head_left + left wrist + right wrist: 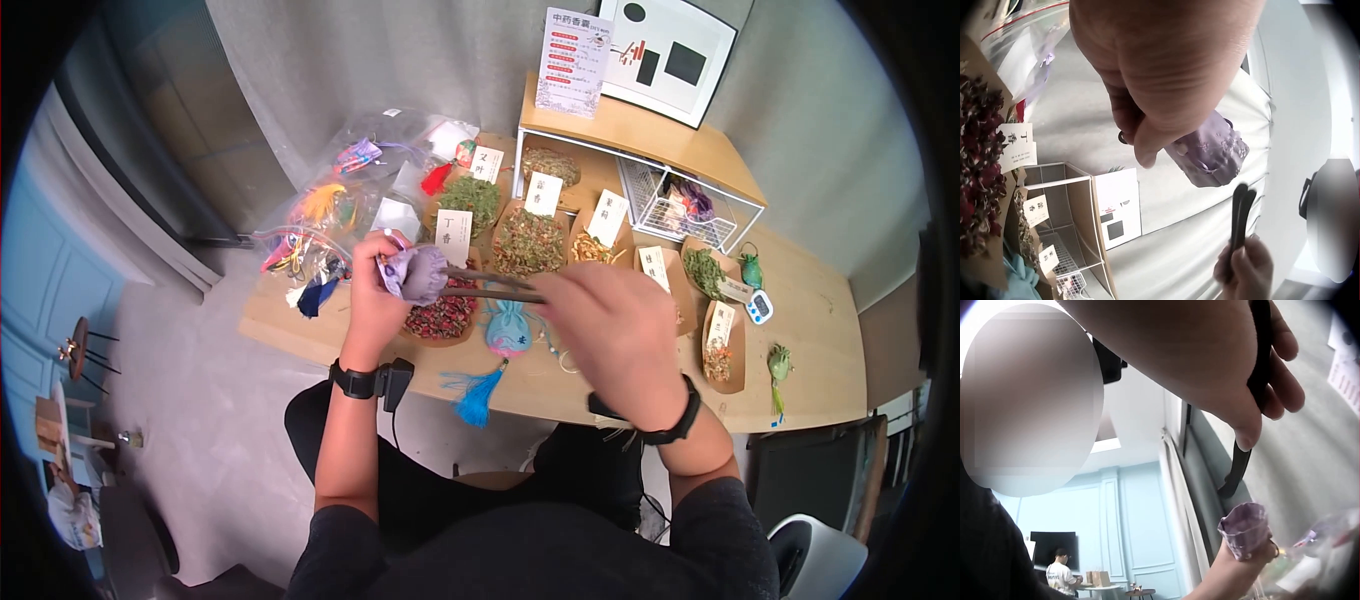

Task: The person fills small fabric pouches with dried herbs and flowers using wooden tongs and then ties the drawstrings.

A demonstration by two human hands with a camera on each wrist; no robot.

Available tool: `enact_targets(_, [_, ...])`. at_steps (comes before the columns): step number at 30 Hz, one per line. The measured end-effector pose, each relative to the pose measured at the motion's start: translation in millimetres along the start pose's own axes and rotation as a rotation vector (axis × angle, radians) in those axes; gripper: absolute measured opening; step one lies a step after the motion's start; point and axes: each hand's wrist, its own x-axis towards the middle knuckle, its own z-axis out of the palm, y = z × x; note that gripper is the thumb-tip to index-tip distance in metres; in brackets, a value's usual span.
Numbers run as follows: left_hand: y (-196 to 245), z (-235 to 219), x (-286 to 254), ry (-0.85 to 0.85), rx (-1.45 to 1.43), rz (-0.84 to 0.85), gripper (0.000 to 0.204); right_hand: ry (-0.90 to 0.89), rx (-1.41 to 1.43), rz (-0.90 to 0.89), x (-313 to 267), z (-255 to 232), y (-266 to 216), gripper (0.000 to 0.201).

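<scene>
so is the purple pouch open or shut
Open: the right wrist view shows the purple pouch with its rim spread and its inside visible.

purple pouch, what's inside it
In the right wrist view, the purple pouch gapes open, showing purple inner fabric; its bottom, and anything lying there, is hidden.

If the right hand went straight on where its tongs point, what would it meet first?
Probably the purple fabric pouch in the left hand; the tongs aim at its open mouth, though depth is unclear.
</scene>
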Motion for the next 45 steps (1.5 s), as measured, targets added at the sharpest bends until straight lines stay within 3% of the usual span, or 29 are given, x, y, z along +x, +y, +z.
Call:
enact_targets(2, [13, 0, 5, -0.005, 0.066, 0.067, 0.057, -0.008, -0.045, -0.068, 18, 15, -10, 0.025])
enact_targets(9, [20, -16, 15, -0.041, 0.435, 0.134, 0.054, -0.111, -0.037, 0.000, 28, 61, -8, 0.019])
enact_targets(12, [23, -24, 19, -0.098, 0.571, 0.012, 0.054, -0.091, -0.058, 0.014, 28, 70, 0, 0.017])
enact_targets(15, [12, -31, 9, 0.016, 0.213, -0.336, 0.054, -0.046, -0.031, -0.012, 30, 71, 8, 0.012])
enact_targets(16, [12, -32, 10, 0.014, 0.160, -0.373, 0.054, -0.016, -0.022, -0.031, 32, 74, 11, 0.011])
enact_targets(20, [15, -20, 6, 0.009, 0.089, -0.376, 0.060, 0.055, 0.015, -0.098, 34, 94, 9, 0.009])
enact_targets(28, [-11, -24, -11, 0.137, -0.063, -0.346, 0.066, -0.028, 0.065, 0.017, 31, 65, 14, 0.017])
enact_targets(31, [-7, -17, -16, 0.171, -0.219, -0.447, 0.068, -0.068, 0.105, 0.000, 28, 78, 14, 0.019])
enact_targets(34, [6, -4, -17, 0.066, 0.004, -0.361, 0.069, 0.002, 0.110, -0.105, 33, 90, 8, 0.021])
enact_targets(38, [3, -9, -20, -0.025, 0.067, -0.367, 0.069, 0.045, 0.072, -0.259, 34, 94, -2, 0.024])
enact_targets(42, [-2, -11, -22, 0.065, 0.100, -0.287, 0.060, 0.056, 0.105, -0.237, 35, 90, 3, 0.022])
enact_targets(45, [-9, -17, -24, 0.150, 0.281, -0.177, 0.052, -0.045, 0.100, -0.174, 29, 88, 4, 0.018])
